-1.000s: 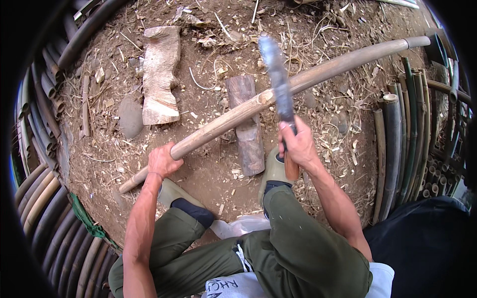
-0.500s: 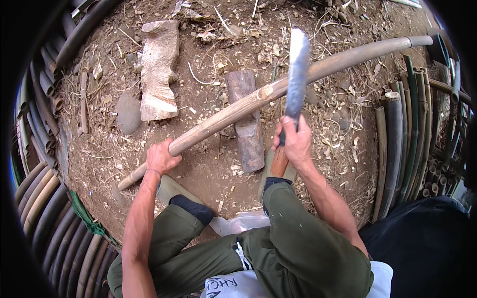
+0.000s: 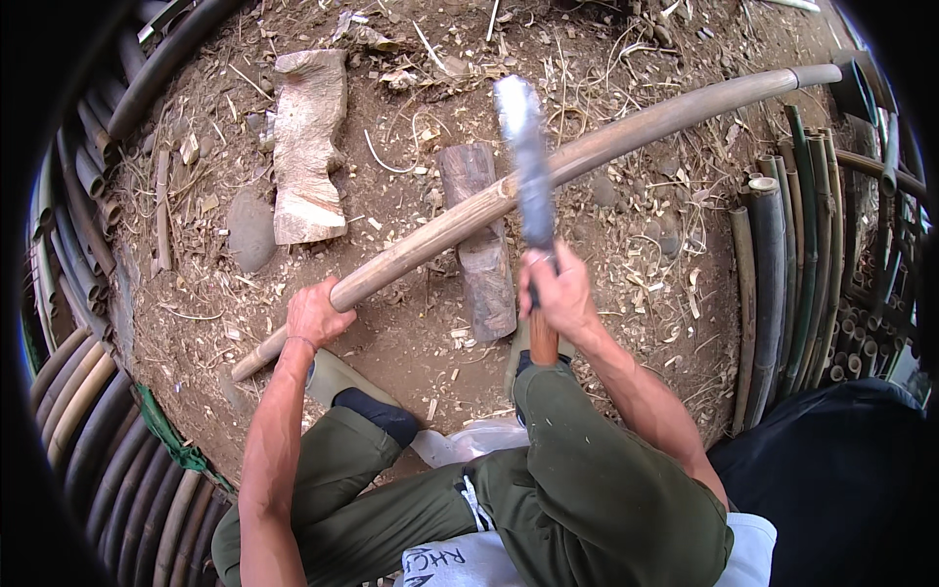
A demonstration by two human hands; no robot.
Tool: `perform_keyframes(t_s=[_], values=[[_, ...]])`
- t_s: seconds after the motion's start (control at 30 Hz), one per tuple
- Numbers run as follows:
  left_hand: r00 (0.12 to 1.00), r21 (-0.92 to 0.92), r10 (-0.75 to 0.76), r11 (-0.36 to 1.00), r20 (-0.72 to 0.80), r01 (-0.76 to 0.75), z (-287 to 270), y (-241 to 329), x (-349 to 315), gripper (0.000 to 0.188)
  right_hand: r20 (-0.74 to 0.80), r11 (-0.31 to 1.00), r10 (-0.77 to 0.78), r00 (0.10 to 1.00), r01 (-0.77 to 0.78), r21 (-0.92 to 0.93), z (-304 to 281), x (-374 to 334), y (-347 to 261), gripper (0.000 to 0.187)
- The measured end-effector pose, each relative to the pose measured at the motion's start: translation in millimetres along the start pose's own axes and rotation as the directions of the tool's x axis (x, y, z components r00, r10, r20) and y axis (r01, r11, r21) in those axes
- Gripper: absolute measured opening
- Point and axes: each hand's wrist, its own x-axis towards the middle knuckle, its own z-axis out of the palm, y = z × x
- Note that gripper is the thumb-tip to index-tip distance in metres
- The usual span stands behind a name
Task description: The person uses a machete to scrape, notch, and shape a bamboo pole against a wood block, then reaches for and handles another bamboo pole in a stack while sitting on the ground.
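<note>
A long bamboo pole (image 3: 421,242) slants from the lower left up to the far right and rests across a short log (image 3: 486,284) on the ground. My left hand (image 3: 317,313) is wrapped round the pole near its lower left end. In my right hand (image 3: 564,291) is a machete (image 3: 531,176), gripped by its wooden handle, with the blade pointing away from me. Motion blurs the blade, which overlaps the pole just right of the log; whether it touches the pole I cannot tell.
A pale carved wood block (image 3: 308,157) lies at the left beside a round stone (image 3: 251,230). Bamboo poles (image 3: 768,284) stand bundled at the right, and more dark poles (image 3: 108,440) line the left. Wood chips litter the dirt. A black cover (image 3: 822,470) lies at lower right.
My right hand has moved left with the machete, and the blade has swung left toward the pole's middle. My left hand keeps its hold on the pole, almost in place.
</note>
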Motion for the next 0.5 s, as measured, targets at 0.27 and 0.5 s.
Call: perform_keyframes(t_s=[0.27,0.5], values=[[1.000,0.014,-0.018,1.000,0.015,0.018,1,-1,-1,0.042,-0.143,0.983,-0.071,0.987,0.093,0.157,0,5,1,0.018],[0.989,0.019,0.005,1.000,-0.149,-0.002,13,7,-9,0.038,0.102,0.980,0.115,0.988,-0.130,0.150,12,-15,4,0.018]])
